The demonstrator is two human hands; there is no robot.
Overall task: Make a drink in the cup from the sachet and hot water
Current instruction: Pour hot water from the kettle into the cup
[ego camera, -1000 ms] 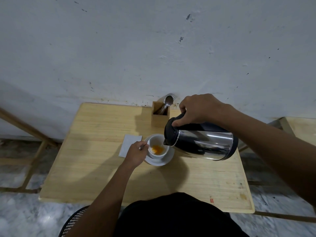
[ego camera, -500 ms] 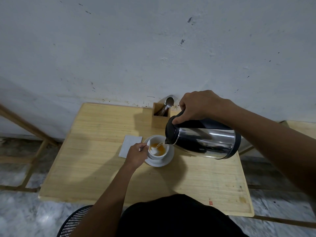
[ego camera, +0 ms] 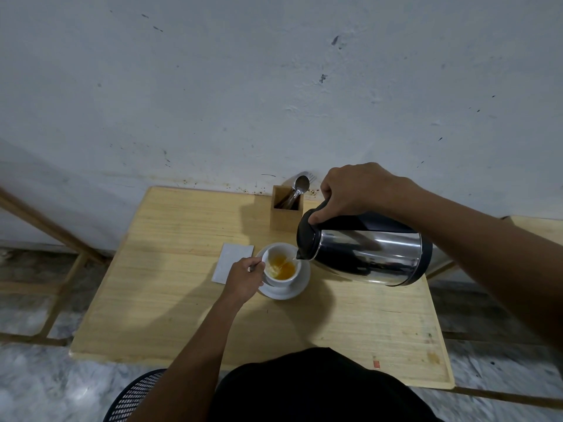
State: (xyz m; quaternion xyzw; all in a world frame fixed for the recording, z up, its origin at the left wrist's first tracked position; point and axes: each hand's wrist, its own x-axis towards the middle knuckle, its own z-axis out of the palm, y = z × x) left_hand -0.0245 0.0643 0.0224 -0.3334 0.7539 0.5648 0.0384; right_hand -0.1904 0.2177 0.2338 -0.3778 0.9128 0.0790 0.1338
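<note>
A white cup (ego camera: 281, 281) stands on a white saucer (ego camera: 300, 287) near the middle of the wooden table (ego camera: 170, 300). Orange liquid with pale foam lies inside it. My right hand (ego camera: 353, 193) grips the black handle of a steel kettle (ego camera: 365, 254), tilted far over with its spout at the cup's right rim. A thin stream of water runs into the cup. My left hand (ego camera: 243, 280) is closed at the cup's left side, with a small metal piece showing between the fingers, apparently a spoon handle. A flat white sachet (ego camera: 231, 260) lies just left of the saucer.
A wooden holder (ego camera: 286, 216) with spoons and a fork stands at the table's far edge against the white wall. Wooden frames stand on the floor at left and right. A black mesh seat (ego camera: 137, 397) shows at the bottom left.
The kettle has tipped further and water has begun to run into the cup. The orange liquid has risen and spread, with foam forming. My left hand has stayed at the cup.
</note>
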